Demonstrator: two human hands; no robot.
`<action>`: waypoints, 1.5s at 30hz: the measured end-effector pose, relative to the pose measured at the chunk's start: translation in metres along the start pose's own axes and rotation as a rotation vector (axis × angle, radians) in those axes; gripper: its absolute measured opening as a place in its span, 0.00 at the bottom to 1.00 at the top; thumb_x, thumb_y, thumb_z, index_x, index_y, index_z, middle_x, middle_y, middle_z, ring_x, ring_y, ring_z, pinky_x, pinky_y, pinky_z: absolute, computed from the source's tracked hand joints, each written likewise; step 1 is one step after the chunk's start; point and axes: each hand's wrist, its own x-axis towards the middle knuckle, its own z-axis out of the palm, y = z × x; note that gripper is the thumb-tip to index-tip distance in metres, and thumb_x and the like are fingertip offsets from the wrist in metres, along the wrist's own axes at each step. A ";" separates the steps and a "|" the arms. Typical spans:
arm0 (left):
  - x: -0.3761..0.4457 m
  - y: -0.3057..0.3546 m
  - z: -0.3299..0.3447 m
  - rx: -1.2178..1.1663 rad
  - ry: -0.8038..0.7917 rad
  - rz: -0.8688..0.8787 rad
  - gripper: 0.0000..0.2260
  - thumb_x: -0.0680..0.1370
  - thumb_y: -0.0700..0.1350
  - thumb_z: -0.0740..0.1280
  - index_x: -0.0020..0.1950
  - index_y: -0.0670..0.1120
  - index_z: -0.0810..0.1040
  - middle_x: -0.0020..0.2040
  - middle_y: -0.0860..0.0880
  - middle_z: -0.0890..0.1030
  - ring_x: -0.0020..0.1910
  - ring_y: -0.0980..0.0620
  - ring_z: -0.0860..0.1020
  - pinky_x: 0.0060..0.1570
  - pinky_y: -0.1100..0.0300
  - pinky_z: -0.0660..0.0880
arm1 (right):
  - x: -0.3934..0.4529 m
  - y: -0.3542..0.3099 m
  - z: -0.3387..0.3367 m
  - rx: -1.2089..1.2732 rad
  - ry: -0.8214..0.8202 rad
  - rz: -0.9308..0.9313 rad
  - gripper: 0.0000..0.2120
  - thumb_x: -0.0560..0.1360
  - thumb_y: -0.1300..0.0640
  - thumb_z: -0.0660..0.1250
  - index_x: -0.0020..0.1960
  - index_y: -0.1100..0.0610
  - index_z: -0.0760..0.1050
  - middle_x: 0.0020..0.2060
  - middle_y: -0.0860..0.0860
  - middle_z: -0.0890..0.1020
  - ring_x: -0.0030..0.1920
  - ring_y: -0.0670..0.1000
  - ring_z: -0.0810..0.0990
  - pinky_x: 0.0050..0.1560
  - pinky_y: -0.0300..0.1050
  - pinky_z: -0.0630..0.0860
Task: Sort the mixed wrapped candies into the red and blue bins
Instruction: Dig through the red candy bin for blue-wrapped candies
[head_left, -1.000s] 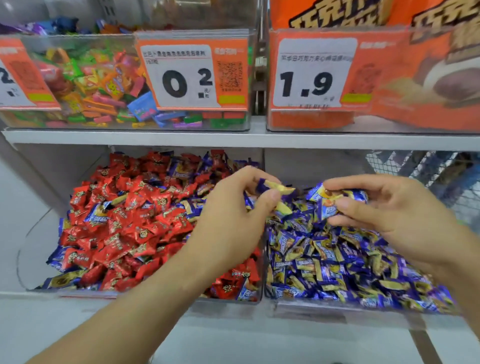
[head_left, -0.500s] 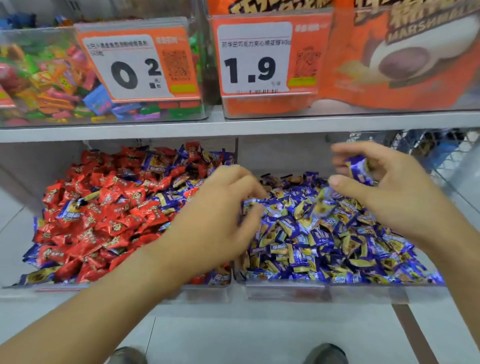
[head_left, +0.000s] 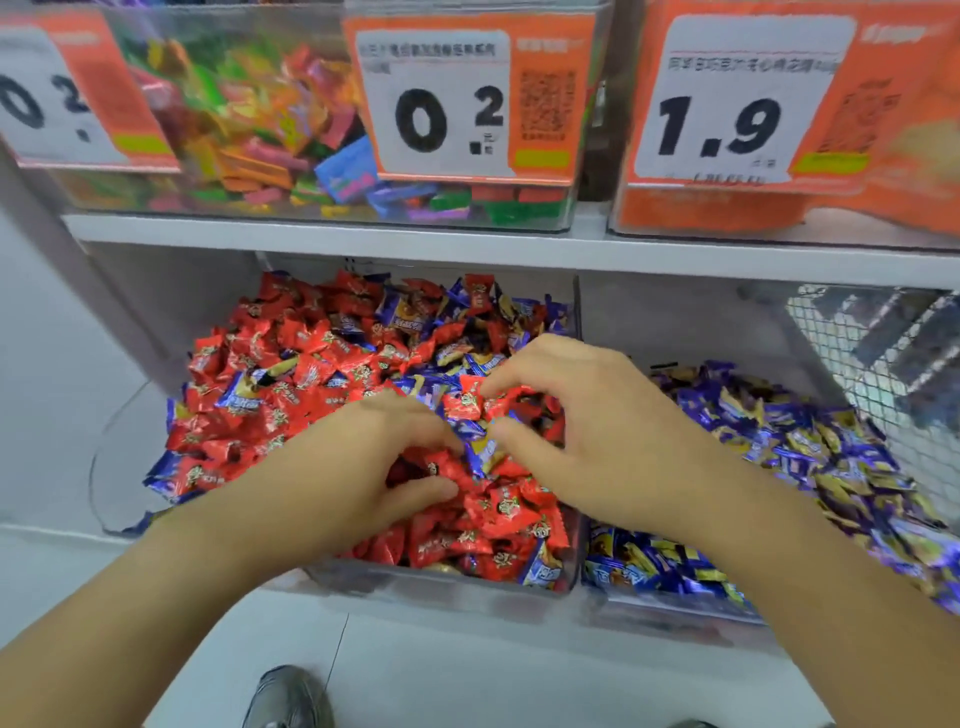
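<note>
The left bin holds mostly red candies; the right bin holds blue candies. Both hands are over the left bin: left hand and right hand fingers curl into the pile, grasp unclear.

- The upper shelf runs low across the red bin and the blue bin, so both are entered from the front.
- Both hands crowd the red bin's middle: left hand, right hand.
- A clear divider wall stands between the bins.
- Wire mesh closes off the right side.
- The blue bin's back stands free above the candy heap.
</note>
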 end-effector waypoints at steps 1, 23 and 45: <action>-0.003 -0.004 -0.003 -0.005 -0.003 -0.001 0.17 0.74 0.64 0.66 0.58 0.59 0.80 0.50 0.61 0.80 0.51 0.65 0.74 0.53 0.68 0.72 | 0.006 0.002 0.005 -0.054 -0.054 0.011 0.14 0.78 0.48 0.68 0.62 0.49 0.78 0.56 0.45 0.77 0.58 0.45 0.75 0.62 0.42 0.70; 0.009 -0.009 -0.011 0.004 0.190 -0.167 0.18 0.76 0.55 0.68 0.63 0.50 0.77 0.55 0.54 0.78 0.58 0.56 0.73 0.56 0.67 0.64 | 0.044 -0.004 0.021 -0.270 -0.357 0.072 0.18 0.77 0.39 0.66 0.62 0.46 0.75 0.44 0.43 0.66 0.53 0.47 0.69 0.54 0.46 0.70; 0.013 -0.020 -0.018 -0.322 0.377 -0.292 0.12 0.75 0.51 0.73 0.58 0.58 0.79 0.42 0.56 0.84 0.39 0.52 0.81 0.45 0.51 0.79 | 0.052 -0.001 0.020 0.129 -0.066 0.245 0.11 0.85 0.52 0.53 0.61 0.47 0.73 0.39 0.52 0.83 0.23 0.42 0.71 0.25 0.37 0.67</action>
